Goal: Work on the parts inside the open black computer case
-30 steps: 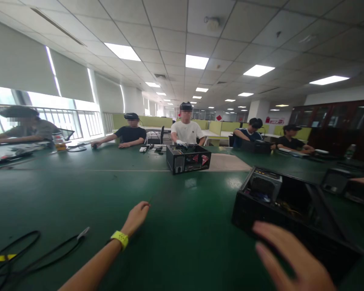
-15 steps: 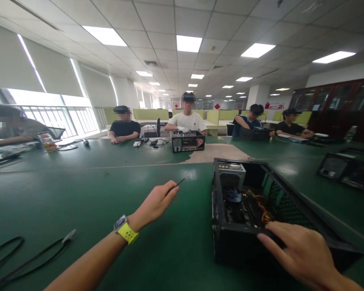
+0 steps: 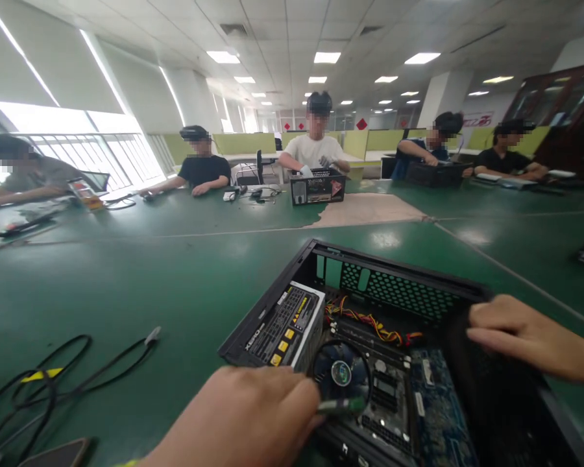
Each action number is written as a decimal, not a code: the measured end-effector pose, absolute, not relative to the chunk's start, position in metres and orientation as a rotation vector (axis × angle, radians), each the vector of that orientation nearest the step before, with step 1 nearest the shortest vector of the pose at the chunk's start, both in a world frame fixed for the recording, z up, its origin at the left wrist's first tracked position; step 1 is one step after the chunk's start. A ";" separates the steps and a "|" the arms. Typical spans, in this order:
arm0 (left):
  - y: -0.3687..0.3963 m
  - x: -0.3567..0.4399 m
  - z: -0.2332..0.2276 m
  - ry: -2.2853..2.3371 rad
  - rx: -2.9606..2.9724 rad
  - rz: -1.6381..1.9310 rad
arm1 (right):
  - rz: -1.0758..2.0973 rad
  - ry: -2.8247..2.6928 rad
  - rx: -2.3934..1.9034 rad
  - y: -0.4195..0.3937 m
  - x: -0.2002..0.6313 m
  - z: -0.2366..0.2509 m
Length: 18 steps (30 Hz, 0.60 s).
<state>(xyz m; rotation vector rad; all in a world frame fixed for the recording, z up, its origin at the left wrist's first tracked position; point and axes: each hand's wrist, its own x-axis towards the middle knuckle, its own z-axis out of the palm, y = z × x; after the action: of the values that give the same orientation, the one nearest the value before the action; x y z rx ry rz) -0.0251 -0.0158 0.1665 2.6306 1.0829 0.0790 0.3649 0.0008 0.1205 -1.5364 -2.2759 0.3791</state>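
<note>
Change since half a second ago: the open computer case (image 3: pixel 399 363) now sits square in front of you at lower centre of the frame, its interior facing up, where before it stood off to the right. Your left hand (image 3: pixel 246 421) has crossed from the bare green counter (image 3: pixel 141 272) to the case's near edge; it is closed around a thin tool with a green tip (image 3: pixel 340 407), which points at the CPU fan (image 3: pixel 341 373). Judged from this, work inside the case is about to begin rather than under way.

Your right hand (image 3: pixel 525 337) grips the case's right wall, fingers curled over the rim, steadying it.

Contents of the case: power supply (image 3: pixel 285 321) in the upper left corner, label up; a bundle of red and yellow wires (image 3: pixel 370 322) running from it along the back; the fan over the blue motherboard (image 3: pixel 418 402). The perforated rear panel stands upright behind.

Outside the case: black cables (image 3: pixel 53 383) lie at lower left. Across the counter, another person handles a second black case (image 3: pixel 318 188); other people sit on either side.
</note>
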 end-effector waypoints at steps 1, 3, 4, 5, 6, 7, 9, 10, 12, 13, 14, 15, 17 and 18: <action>-0.009 -0.013 0.176 1.020 2.680 0.002 | 0.649 -2.308 -1.561 0.007 0.362 0.135; 0.016 0.023 0.192 0.841 2.827 -0.121 | 0.932 -2.217 -1.626 0.012 0.347 0.159; 0.031 0.045 0.196 0.749 2.905 -0.158 | 0.986 -2.192 -1.633 0.013 0.335 0.166; 0.047 0.066 0.196 0.694 2.966 -0.202 | 0.995 -2.220 -1.623 0.012 0.322 0.169; 0.061 0.086 0.192 0.660 3.008 -0.257 | 0.951 -2.297 -1.627 0.012 0.309 0.169; 0.074 0.104 0.185 0.638 3.028 -0.327 | 0.864 -2.393 -1.663 0.012 0.297 0.164; 0.094 0.129 0.164 0.593 3.033 -0.453 | 0.607 -2.540 -1.816 0.019 0.278 0.147; 0.101 0.136 0.152 0.577 3.027 -0.502 | 0.481 -2.570 -1.913 0.024 0.272 0.136; 0.109 0.144 0.127 0.592 3.022 -0.563 | 0.354 -2.587 -2.058 0.036 0.265 0.117; 0.111 0.145 0.116 0.611 3.025 -0.584 | 0.326 -2.596 -2.095 0.042 0.262 0.110; 0.112 0.146 0.107 0.629 3.031 -0.600 | 0.291 -2.611 -2.121 0.045 0.260 0.106; 0.111 0.145 0.099 0.642 3.040 -0.612 | 0.256 -2.621 -2.144 0.046 0.258 0.105; 0.110 0.145 0.090 0.648 3.062 -0.631 | 0.220 -2.625 -2.174 0.036 0.252 0.111; 0.109 0.145 0.089 0.638 3.073 -0.643 | 0.230 -2.624 -2.171 0.025 0.247 0.116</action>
<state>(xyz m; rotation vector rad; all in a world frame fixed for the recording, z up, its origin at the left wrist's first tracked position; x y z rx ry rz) 0.1449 0.1091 0.0887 3.0726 0.6378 -0.6429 0.2473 0.0250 0.1164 -2.1713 -2.6240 0.2300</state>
